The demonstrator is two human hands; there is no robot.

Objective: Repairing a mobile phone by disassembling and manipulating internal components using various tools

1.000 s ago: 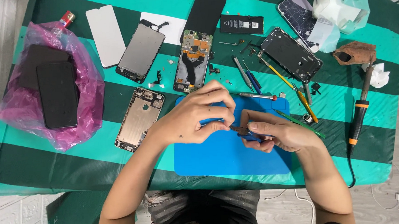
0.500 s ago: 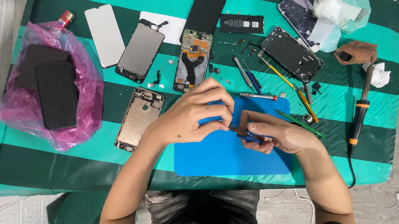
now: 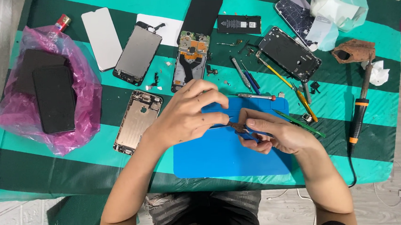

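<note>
Blue mat (image 3: 222, 157), green striped tablecloth (image 3: 49, 149), pink bag (image 3: 85, 94), black phones (image 3: 53, 98).

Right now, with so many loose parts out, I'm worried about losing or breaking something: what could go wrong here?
1. The small part pinched between the left hand and right hand could slip and vanish among the scattered bits.
2. Tiny loose pieces on the striped cloth may be swept off.
3. The soldering iron, near the table edge, could be knocked by the right arm.
</note>
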